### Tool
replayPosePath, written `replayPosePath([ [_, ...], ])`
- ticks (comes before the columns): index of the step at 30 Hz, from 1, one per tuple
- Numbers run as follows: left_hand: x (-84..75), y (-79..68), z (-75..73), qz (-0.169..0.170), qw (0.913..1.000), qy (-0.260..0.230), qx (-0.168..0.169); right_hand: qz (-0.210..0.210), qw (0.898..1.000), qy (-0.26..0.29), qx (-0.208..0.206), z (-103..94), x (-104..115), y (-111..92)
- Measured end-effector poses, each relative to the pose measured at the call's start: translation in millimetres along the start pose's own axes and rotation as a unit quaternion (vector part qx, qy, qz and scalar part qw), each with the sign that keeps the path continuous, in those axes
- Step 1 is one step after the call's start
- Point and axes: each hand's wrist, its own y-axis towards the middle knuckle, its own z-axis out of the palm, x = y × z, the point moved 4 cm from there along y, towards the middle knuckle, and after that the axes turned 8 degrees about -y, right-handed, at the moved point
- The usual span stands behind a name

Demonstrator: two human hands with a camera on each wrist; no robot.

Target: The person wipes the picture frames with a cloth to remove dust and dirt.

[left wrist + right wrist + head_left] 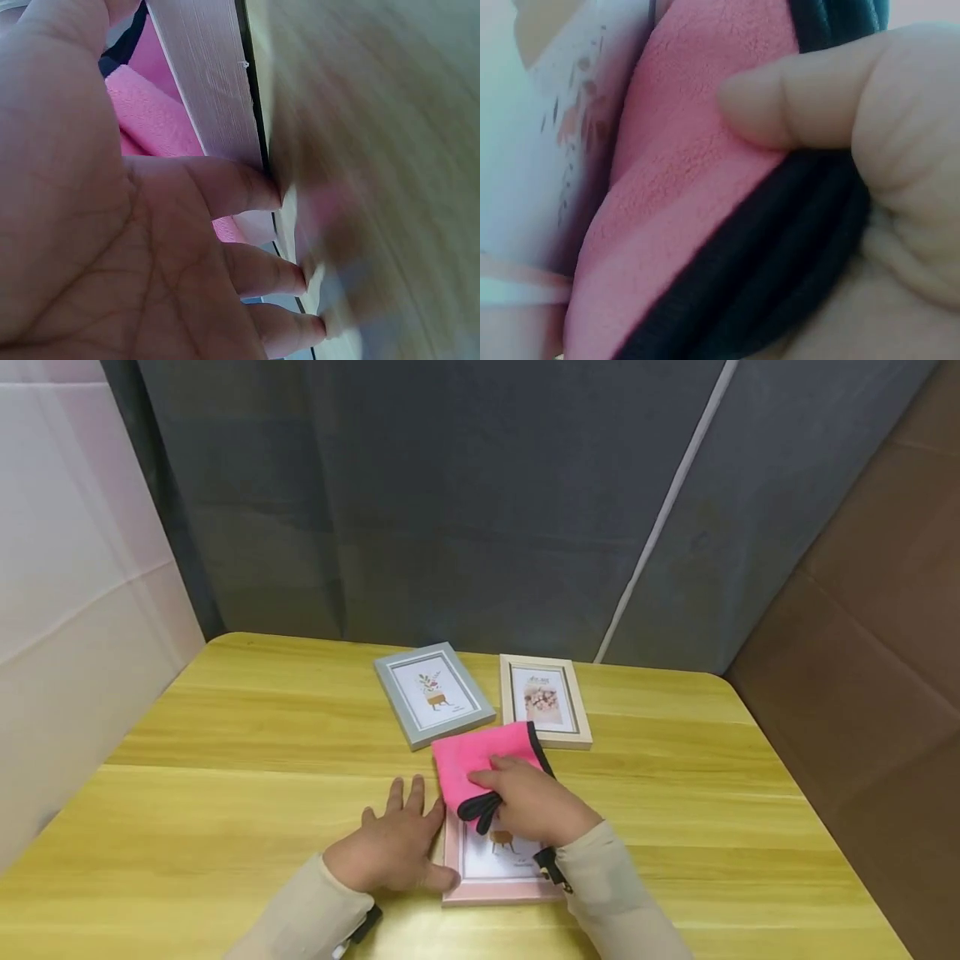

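The pink frame lies flat on the wooden table, right of the left fingers and under the right ones. The left hand is palm down and not gripping; its fingers are straight and spread, and its thumb tip lies over the frame's left edge. From the left wrist you can see the palm and three fingertips down on the table by the frame's side, which the head view hides. The right hand holds the folded pink cloth over the top of the frame. From the right wrist you see its thumb pressing the fuzzy cloth and the thick black trim beneath it. Past the left fingertips is a gray frame; past the right fingers, a cream frame. Farthest off hangs a dark curtain.
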Motion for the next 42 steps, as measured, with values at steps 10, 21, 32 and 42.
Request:
replayPosePath([
  [10, 14.9, 1.7, 4.0, 0.030, 0.9988, -0.036, 0.012, -0.093, 0.995, -0.023, -0.004, -3.3, 2.5, -34.6],
  [21, 9.2, 2.0, 6.1, 0.032, 0.9990, -0.025, 0.017, -0.160, 0.976, -0.144, 0.010, 25.9, 28.2, -65.5],
  [32, 10.7, -1.2, 3.3, 0.011, 0.9995, 0.001, 0.030, -0.048, 0.988, -0.147, -0.011, 16.6, 16.7, -7.1],
  [42, 10.3, -5.7, 2.5, 0.018, 0.9993, -0.017, 0.027, -0.163, 0.980, -0.103, 0.042, 10.9, 34.0, -59.2],
])
